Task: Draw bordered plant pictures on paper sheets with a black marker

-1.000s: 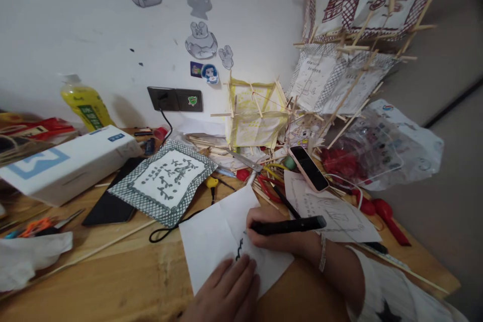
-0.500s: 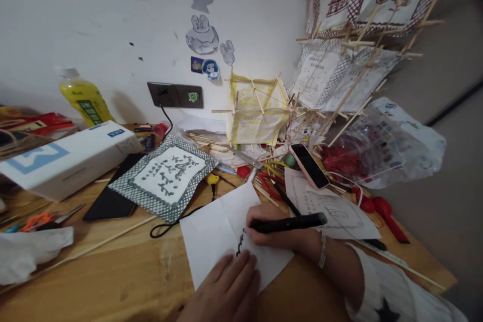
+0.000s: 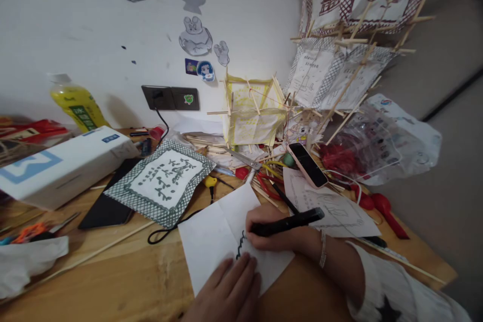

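My right hand [image 3: 262, 226] is closed around a black marker [image 3: 292, 222], its tip hidden behind the fingers over a white sheet of paper [image 3: 207, 234]. A short wavy black line [image 3: 240, 245] runs down the sheet between my hands. Flat on the paper's lower part lies my left hand [image 3: 230, 287], fingers stretched out and holding nothing. To the left rests a finished-looking drawing [image 3: 166, 178] of leafy branches inside a dark green crosshatched border.
Behind the paper are scissors [image 3: 245, 159], a phone [image 3: 307, 165] and another drawn sheet [image 3: 328, 206]. Stick-and-paper lanterns [image 3: 254, 110] stand by the wall. A white box [image 3: 68, 166], a yellow bottle [image 3: 77, 103] and a black tablet-like slab [image 3: 107, 211] are at left.
The wavy line has a little more stroke at its upper end. The marker's back end has tipped slightly upward. The whole view has shifted a little; my left hand stays on the paper.
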Motion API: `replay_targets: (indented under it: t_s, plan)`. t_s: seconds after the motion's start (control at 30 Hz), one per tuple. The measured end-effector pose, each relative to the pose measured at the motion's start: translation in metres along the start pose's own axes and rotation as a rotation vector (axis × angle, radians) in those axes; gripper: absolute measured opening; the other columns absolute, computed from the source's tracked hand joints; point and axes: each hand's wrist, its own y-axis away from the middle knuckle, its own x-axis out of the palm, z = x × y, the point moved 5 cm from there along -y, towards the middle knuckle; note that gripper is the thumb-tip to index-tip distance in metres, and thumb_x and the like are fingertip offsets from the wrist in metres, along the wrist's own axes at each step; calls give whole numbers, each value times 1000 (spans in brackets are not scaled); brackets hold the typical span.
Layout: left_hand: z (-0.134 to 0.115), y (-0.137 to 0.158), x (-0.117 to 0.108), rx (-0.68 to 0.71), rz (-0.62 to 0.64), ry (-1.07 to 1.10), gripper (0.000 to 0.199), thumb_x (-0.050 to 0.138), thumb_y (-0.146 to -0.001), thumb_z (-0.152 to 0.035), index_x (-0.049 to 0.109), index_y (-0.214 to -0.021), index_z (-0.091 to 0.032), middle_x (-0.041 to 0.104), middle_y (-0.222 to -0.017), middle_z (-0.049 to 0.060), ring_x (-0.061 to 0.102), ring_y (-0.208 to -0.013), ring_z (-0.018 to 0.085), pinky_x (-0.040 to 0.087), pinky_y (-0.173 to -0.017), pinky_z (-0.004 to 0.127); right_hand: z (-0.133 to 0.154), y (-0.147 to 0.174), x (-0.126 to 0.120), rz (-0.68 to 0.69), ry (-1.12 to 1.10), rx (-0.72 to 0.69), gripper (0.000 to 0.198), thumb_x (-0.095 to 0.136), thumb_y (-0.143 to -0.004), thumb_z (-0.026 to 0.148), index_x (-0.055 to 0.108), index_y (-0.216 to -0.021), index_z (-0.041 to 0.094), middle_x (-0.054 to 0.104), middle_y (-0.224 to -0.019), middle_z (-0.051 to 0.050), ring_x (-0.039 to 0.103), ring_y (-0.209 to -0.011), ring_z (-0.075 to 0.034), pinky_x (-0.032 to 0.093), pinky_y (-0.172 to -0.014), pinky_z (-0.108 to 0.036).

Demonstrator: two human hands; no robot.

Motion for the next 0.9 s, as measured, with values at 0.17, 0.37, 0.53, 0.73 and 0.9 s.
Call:
replay_targets:
  t_s: [0.17, 0.37, 0.53, 0.73, 0.9]
  plan:
    - [0, -1, -1, -5, 13, -6, 23, 40, -97, -18, 61, -108, -15, 67, -111, 7, 58, -103, 22, 48, -82, 31, -1, 2, 1, -13, 5, -37, 3, 58, -72, 17, 59, -70, 18, 65, -66, 1, 57, -60, -12, 42, -58, -21]
    - [1, 0, -4, -7, 79, 16, 24, 44, -97, -23, 59, -113, -15, 66, -113, 8, 56, -105, 20, 46, -84, 29, -2, 3, 2, -9, 18, -52, 4, 58, -73, 19, 59, -69, 19, 64, -64, 2, 55, -58, -11, 41, -56, -20]
    - [1, 0, -4, -13, 32, 17, 22, 45, -96, -21, 60, -110, -16, 66, -111, 7, 55, -105, 20, 45, -84, 29, -1, 3, 2, 4, 19, -57, 5, 57, -72, 19, 59, -68, 19, 63, -63, 2, 55, -57, -11, 41, -56, -20]
    - [1, -2, -5, -65, -1, 22, 23, 41, -98, -22, 61, -107, -17, 67, -109, 4, 55, -102, 19, 45, -84, 30, 2, 3, 3, 37, -24, -78, 5, 56, -70, 19, 59, -66, 18, 62, -61, 2, 55, -55, -11, 42, -54, -20]
    - [1, 1, -7, -90, -46, 30, 28, 33, -100, -21, 61, -106, -18, 67, -108, 3, 54, -103, 19, 45, -83, 29, 5, 2, 1, 43, -101, -85, 5, 56, -69, 18, 59, -65, 18, 61, -59, 2, 54, -55, -11, 42, -54, -20]
